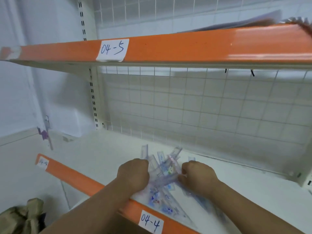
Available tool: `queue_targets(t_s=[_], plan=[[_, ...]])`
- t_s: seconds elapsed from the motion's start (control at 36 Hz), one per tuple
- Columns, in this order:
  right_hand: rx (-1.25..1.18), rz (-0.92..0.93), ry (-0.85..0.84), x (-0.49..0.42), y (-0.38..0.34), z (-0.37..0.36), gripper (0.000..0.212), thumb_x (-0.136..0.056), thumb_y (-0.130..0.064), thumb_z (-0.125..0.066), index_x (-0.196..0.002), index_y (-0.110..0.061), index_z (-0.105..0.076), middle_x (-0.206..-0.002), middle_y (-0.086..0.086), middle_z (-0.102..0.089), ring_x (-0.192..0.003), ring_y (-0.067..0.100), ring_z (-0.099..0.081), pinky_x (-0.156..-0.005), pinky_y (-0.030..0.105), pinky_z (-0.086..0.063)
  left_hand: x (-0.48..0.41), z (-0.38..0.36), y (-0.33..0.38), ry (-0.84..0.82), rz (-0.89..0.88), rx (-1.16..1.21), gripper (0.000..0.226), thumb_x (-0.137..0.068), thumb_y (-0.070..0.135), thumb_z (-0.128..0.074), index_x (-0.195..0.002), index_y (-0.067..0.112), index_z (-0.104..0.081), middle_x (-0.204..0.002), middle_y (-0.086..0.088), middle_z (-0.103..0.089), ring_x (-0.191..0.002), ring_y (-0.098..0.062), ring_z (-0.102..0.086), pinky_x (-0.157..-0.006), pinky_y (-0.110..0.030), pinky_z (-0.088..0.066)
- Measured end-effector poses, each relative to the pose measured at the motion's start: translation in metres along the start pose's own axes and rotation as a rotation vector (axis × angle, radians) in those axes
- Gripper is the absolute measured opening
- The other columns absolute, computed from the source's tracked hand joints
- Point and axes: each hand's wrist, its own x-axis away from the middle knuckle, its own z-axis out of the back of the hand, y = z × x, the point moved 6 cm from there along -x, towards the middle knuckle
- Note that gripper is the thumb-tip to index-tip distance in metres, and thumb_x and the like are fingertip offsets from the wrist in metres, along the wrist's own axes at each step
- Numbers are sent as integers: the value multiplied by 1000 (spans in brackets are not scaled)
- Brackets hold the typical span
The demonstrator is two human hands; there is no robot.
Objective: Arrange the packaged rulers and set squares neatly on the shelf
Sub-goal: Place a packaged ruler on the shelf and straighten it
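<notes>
A: Where is the stock lying?

B: The pile of clear plastic packaged rulers and set squares (pixel 166 168) is lying on the white metal shelf board (pixel 236 186), at its near edge. The packs are crossing one another and fanning out toward the far side. One set square is pointing right along the orange front rail (pixel 70 176), just above the white paper label (pixel 150 221) reading 04-4.

A: Hands?

B: The left hand (pixel 133 174) is gripping the pile's left side, fingers curling in and knuckles facing away. The right hand (pixel 197 178) is gripping the right side, fingers curling tightly around the packaging. Both sets of fingertips are hiding behind the knuckles. The packs are bunching up between the two hands.

A: Surroundings?

B: The white wire grid back panel (pixel 202 107) is standing behind the shelf. The upper orange rail (pixel 185 48), labelled 04-5, is running overhead. A crumpled brown paper bag (pixel 22 217) is sitting low at near left. The frame is blurring slightly.
</notes>
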Motion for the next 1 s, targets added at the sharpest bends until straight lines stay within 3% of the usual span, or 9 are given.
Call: queue_targets(t_s=[0.19,0.36,0.56,0.75,0.89,1.0], plan=[[19,-90,-33,4,-10,-12,44,-90,-52,-48,-114,-16,-55,-117,5,-56,-107,23,-59,-80,27,-44,-16,-6,-11,3,-66,-1,24,-97,25,-41,-111,14,-56,-114,-5,-60,-104,-22,-59,-75,-27,-41],[21,-155,-48,7,-7,-13,28,-92,-31,-48,-112,-15,-58,-115,5,-57,-104,24,-60,-77,28,-46,-23,-10,-12,3,-110,-7,23,-97,27,-42,-112,15,-56,-113,-5,-60,-103,-22,-60,-75,-28,-44],[23,-182,-48,8,3,-10,29,-90,-25,-54,-117,-18,-59,-119,5,-61,-109,24,-58,-83,28,-46,-26,-15,-8,-3,-151,17,18,-96,23,-42,-103,14,-56,-107,-5,-62,-98,-21,-61,-68,-26,-38],[-106,-198,-87,12,12,-16,36,-90,-16,-55,-126,-20,-55,-127,5,-59,-113,22,-55,-90,26,-43,-24,-16,0,-5,-169,76,24,-94,22,-48,-118,17,-52,-113,-4,-61,-103,-22,-61,-74,-28,-44],[-143,-167,-97,17,13,-20,32,-92,-12,-49,-123,-16,-57,-126,8,-59,-112,23,-55,-86,23,-39,-23,-23,10,-35,-241,96,48,-93,21,-54,-139,25,-42,-126,-4,-48,-114,-22,-53,-83,-31,-47],[-266,-116,-55,19,11,-15,30,-94,-4,-41,-115,-13,-61,-119,6,-62,-103,20,-56,-76,20,-35,-25,-21,14,16,-246,71,39,-93,19,-55,-132,23,-52,-123,-2,-49,-114,-20,-49,-84,-31,-46]])
